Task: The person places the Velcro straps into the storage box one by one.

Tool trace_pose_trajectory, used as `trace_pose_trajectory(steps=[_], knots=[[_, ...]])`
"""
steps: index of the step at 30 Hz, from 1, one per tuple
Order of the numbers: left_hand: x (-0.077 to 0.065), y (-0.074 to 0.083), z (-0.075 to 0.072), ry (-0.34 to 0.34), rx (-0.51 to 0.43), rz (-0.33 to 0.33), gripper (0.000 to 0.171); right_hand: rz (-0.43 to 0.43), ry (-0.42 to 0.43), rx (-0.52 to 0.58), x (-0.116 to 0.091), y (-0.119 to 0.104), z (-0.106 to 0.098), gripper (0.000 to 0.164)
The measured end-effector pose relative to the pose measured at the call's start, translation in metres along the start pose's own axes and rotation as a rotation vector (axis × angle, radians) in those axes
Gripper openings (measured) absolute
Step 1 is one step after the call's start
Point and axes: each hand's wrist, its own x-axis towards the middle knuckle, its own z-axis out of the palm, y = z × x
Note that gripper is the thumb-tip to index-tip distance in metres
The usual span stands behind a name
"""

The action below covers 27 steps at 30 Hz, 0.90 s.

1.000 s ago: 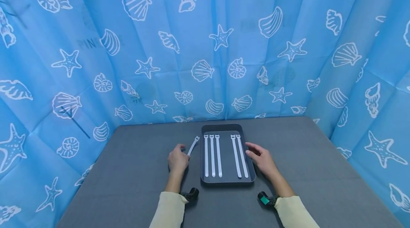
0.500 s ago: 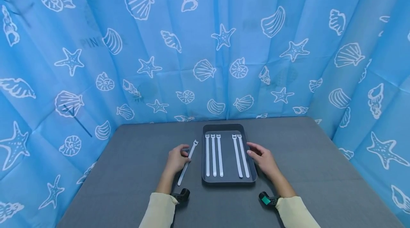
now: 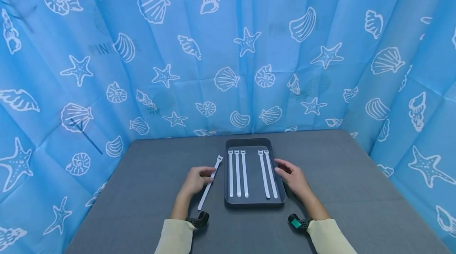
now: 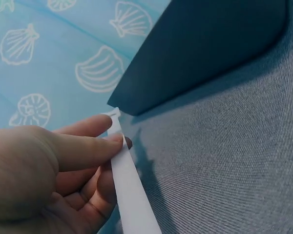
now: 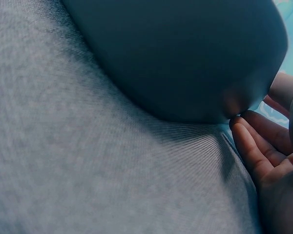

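My left hand (image 3: 194,181), left of the tray in the head view, pinches a white hook-and-loop cable tie (image 3: 204,198) near its slotted head. In the left wrist view the tie (image 4: 133,195) runs down between thumb and fingers, its head beyond the fingertips. A dark grey rectangular tray (image 3: 253,178) lies on the table with several similar ties in it: three side by side at the left (image 3: 237,174), two at the right (image 3: 268,174). My right hand (image 3: 295,179) rests against the tray's right side; in the right wrist view its fingers (image 5: 251,146) touch the outer wall.
A grey cloth (image 3: 149,190) covers the table. Behind it and along both sides hangs a blue curtain (image 3: 199,63) with white shell and starfish prints. A gap shows between the tray's middle ties. A black camera mount sits on each wrist.
My left hand has shifted left and toward me, then slightly right, drawing the cable tie along so its long tail shows below the fingers. The right hand stays at the tray.
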Motion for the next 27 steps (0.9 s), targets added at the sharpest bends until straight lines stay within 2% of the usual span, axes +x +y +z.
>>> trace_pose_trajectory(steps=[9,14,19,27], knots=[[-0.004,0.013,0.000,0.031,-0.085,-0.012,0.025,-0.005,0.007,-0.004,0.000,0.002,0.001,0.039],[-0.002,0.024,0.001,0.025,-0.109,0.008,0.026,-0.016,0.009,0.007,0.000,0.002,0.001,0.038],[-0.002,0.036,0.004,-0.033,-0.163,0.028,0.027,-0.011,0.000,0.011,0.000,0.002,0.001,0.039],[-0.003,0.058,0.011,-0.131,-0.216,0.106,0.031,0.004,-0.004,0.013,-0.001,0.001,0.001,0.041]])
